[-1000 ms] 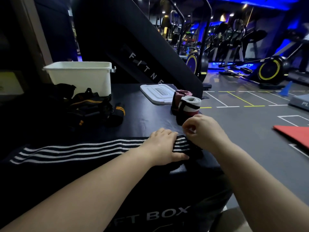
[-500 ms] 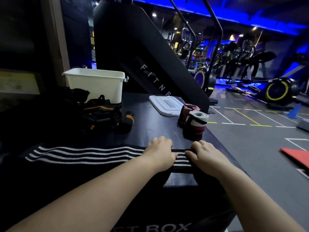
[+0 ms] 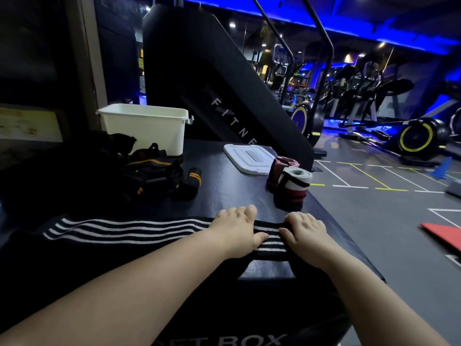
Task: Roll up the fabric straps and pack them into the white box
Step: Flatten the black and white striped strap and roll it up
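Black white-striped fabric strap point(image 3: 124, 231) along near edge of desk point(image 3: 224, 176): your L hand point(image 3: 237, 231) presses it flat, R hand point(image 3: 305, 233) grips its rolled end.

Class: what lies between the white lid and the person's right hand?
Two rolled straps stand between lid and right hand, shown in the head view.

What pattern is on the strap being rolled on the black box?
The strap is black with thin white stripes running lengthwise; the head view shows it best.

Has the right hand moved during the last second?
Yes. The right hand came nearer to the person, away from the rolled white strap, and now grips the end of the striped strap.
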The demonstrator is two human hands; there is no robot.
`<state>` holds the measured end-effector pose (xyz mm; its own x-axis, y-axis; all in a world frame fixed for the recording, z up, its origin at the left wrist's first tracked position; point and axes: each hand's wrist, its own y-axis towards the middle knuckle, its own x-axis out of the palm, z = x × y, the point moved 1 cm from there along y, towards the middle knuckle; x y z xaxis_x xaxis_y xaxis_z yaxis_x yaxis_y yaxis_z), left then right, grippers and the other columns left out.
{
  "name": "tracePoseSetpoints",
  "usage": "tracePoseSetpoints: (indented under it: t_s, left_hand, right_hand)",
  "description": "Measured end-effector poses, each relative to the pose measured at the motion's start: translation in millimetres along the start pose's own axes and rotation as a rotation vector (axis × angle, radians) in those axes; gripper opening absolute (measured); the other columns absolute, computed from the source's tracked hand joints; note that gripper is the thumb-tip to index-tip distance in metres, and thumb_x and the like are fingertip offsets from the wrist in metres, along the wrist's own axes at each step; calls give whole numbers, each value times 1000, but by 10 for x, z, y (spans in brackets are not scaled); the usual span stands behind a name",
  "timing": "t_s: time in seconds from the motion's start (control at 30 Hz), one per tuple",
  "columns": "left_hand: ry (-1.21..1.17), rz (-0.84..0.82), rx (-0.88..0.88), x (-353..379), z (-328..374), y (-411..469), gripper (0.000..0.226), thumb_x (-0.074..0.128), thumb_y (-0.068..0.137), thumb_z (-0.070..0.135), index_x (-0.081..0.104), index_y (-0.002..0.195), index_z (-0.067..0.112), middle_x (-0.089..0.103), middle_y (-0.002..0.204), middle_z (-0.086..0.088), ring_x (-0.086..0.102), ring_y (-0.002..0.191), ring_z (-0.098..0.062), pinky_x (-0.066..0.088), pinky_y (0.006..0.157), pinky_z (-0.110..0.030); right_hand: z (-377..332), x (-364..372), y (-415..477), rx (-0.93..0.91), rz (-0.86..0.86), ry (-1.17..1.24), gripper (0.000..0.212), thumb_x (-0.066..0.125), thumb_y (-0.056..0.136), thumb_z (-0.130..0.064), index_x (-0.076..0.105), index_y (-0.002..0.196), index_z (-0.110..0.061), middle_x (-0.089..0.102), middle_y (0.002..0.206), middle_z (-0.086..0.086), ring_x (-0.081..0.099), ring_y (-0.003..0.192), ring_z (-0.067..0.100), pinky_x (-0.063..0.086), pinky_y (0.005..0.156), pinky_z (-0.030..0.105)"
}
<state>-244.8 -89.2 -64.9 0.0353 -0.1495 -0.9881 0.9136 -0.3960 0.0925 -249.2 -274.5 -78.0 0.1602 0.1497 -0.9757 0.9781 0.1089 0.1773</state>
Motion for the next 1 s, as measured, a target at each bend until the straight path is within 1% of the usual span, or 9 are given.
tracePoseSetpoints:
  t_s: [0.1,0.17,0.27,0.37,0.43,0.53,0.67,0.83,1.0]
  left_hand:
    - [-50,48,24,-46,-43,-34,51,45,92,60,31,110,15,60,113,-10,55,109,-32,35,78,-38]
    - [-97,61,21,-55,-79,-55,50,46,90,63,31,103,17,62,105,-7,57,103,-31,34,72,-36]
    - [-180,84,17,-30,-102,-62,39,35,97,56,39,100,18,64,106,-9,56,104,-33,34,75,-38]
    - [-239,114,-11,-35,-132,-72,32,26,103,43,47,92,21,65,108,-11,55,105,-34,37,80,-37]
    - [-227,115,-29,-25,-174,-84,30,28,103,40,46,89,22,65,106,-11,55,103,-35,38,80,-37]
    - [-197,90,-26,-2,-213,-116,24,32,101,37,41,85,22,63,102,-9,53,103,-33,37,79,-37]
    - [-148,74,1,-4,-203,-156,20,32,102,37,41,92,21,60,110,-7,50,108,-30,35,85,-38]
    - [-138,77,-1,16,-202,-185,26,31,103,38,44,104,15,57,116,-7,48,111,-29,34,92,-39]
    - [-113,181,18,-33,-180,-173,27,34,102,38,45,105,14,59,113,-6,51,107,-30,35,89,-39]
  right_hand:
    - [-26,-58,5,-24,0,47,19,44,99,-39,48,102,-21,59,108,0,50,110,24,29,89,34]
    - [-23,-75,-23,-17,-1,107,17,45,99,-37,46,101,-20,61,104,1,53,103,28,30,84,34]
    - [13,-44,-63,-14,11,229,14,48,98,-36,45,101,-23,58,99,-5,56,100,30,39,81,36]
    - [45,-17,-83,-76,46,278,17,49,98,-29,53,115,-28,60,112,-9,56,108,21,41,91,34]
    - [57,-8,-86,-140,49,257,25,49,99,-24,57,123,-28,59,120,-8,55,112,15,40,98,34]
    - [74,12,-93,-167,39,219,26,48,99,-25,58,123,-30,57,116,-9,54,112,13,40,98,36]
    - [60,10,-96,-179,7,183,25,46,100,-32,56,123,-30,53,111,-15,52,113,11,38,99,35]
    - [44,-10,-130,-170,-9,175,33,50,95,-46,55,123,-29,49,108,-18,51,111,10,36,99,32]
    - [37,-57,-135,-140,94,215,23,49,98,-35,58,114,-21,48,103,-17,54,105,15,37,88,31]
